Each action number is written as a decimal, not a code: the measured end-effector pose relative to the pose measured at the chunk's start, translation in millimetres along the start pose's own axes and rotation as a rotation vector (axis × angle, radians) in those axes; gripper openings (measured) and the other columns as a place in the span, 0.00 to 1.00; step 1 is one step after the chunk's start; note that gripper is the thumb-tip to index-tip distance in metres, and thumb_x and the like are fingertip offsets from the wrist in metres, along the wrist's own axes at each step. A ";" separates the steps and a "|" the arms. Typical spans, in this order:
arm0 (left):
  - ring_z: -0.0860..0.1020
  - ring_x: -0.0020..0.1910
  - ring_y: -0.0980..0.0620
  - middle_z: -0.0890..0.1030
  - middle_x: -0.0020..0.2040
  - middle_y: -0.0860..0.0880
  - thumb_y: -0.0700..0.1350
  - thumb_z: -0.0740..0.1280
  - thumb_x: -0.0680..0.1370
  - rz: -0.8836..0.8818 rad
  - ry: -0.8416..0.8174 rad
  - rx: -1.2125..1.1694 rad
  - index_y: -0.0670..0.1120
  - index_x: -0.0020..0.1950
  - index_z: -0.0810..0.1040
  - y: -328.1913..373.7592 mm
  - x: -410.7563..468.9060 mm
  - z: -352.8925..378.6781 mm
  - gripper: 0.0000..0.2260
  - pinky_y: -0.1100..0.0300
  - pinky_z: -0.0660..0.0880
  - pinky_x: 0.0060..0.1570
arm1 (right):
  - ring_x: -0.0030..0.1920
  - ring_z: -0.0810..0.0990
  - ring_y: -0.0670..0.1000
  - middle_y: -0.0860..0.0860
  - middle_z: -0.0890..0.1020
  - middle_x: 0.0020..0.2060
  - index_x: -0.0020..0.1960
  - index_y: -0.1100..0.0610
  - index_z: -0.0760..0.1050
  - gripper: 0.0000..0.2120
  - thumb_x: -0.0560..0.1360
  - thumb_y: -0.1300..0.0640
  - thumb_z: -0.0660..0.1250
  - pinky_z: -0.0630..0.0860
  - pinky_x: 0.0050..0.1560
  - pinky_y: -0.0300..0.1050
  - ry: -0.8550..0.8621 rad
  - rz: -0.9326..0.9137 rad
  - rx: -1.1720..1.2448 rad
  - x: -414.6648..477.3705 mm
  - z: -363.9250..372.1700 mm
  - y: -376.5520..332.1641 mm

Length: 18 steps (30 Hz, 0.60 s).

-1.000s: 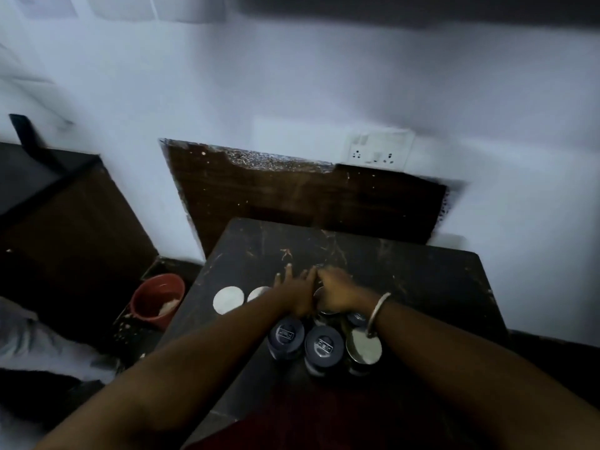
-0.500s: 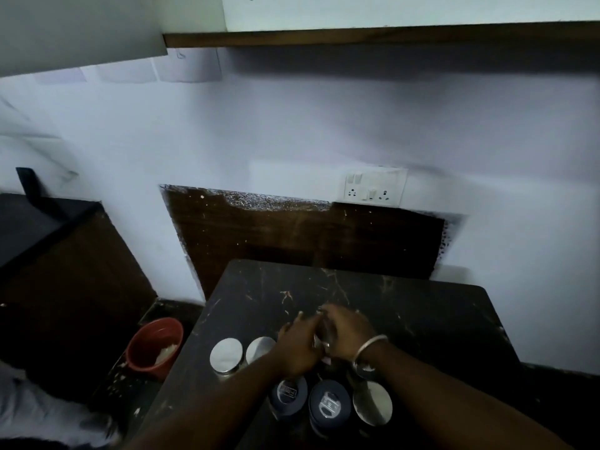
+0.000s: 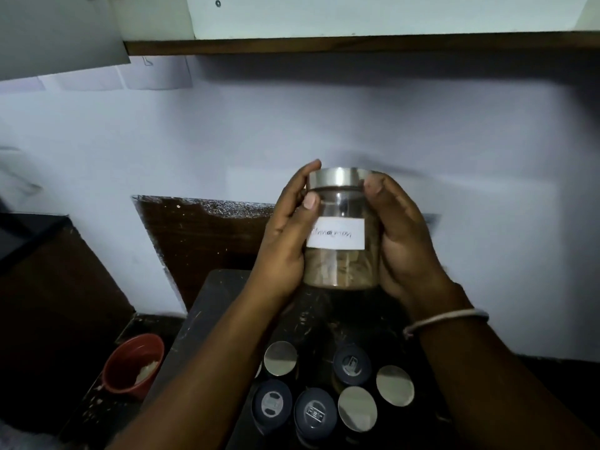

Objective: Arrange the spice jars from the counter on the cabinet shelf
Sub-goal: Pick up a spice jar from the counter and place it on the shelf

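A clear glass spice jar (image 3: 341, 261) with a steel lid and a white handwritten label is held upright in the air above the counter, brown spice filling its lower part. My left hand (image 3: 285, 241) grips its left side and my right hand (image 3: 402, 241) its right side. Below, on the dark counter (image 3: 211, 306), stand several more jars seen from above: some with steel lids (image 3: 281, 358), some with dark blue lids (image 3: 315, 414). The cabinet (image 3: 357, 17) hangs overhead, its wooden bottom edge across the top of the view.
An open cabinet door (image 3: 58, 30) juts out at the upper left. A red bucket (image 3: 133, 365) sits on the floor left of the counter. A dark wooden panel (image 3: 201, 241) leans against the wall behind the counter. A darker cabinet stands at far left.
Both hands have closed on one jar among the group and lifted it well above the counter. The camera has tilted up, bringing the cabinet into view.
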<state>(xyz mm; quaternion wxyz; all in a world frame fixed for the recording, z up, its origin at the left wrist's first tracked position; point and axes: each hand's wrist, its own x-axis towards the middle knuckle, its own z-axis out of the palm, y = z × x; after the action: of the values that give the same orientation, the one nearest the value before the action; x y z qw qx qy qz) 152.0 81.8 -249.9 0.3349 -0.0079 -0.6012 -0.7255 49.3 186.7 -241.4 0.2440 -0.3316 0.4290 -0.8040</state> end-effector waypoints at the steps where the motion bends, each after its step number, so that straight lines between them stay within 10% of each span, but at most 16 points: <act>1: 0.83 0.57 0.48 0.83 0.63 0.46 0.53 0.65 0.81 0.010 0.001 -0.027 0.56 0.74 0.72 5.9 0.5 7.0 0.21 0.54 0.82 0.53 | 0.57 0.82 0.66 0.66 0.81 0.59 0.63 0.62 0.76 0.25 0.76 0.46 0.72 0.79 0.58 0.62 0.020 -0.012 0.042 -3.0 6.1 -2.2; 4: 0.84 0.54 0.48 0.82 0.63 0.45 0.52 0.65 0.82 0.031 -0.005 -0.087 0.58 0.75 0.72 17.3 1.0 19.9 0.20 0.54 0.82 0.51 | 0.67 0.76 0.70 0.66 0.77 0.66 0.72 0.60 0.71 0.34 0.74 0.41 0.70 0.73 0.67 0.68 0.072 -0.028 0.125 -8.5 17.5 -12.0; 18: 0.83 0.54 0.46 0.83 0.61 0.44 0.54 0.66 0.79 0.102 0.045 -0.115 0.55 0.71 0.76 27.3 2.1 34.5 0.20 0.53 0.82 0.51 | 0.62 0.83 0.57 0.55 0.83 0.63 0.71 0.53 0.75 0.19 0.84 0.51 0.59 0.81 0.61 0.56 0.163 -0.141 -0.019 -22.7 22.5 -36.8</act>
<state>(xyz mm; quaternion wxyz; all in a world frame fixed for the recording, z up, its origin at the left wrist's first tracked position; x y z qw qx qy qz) 150.5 109.6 -215.8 0.3838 -0.0414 -0.5496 -0.7409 77.0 209.0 -208.2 0.1480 -0.2966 0.4305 -0.8395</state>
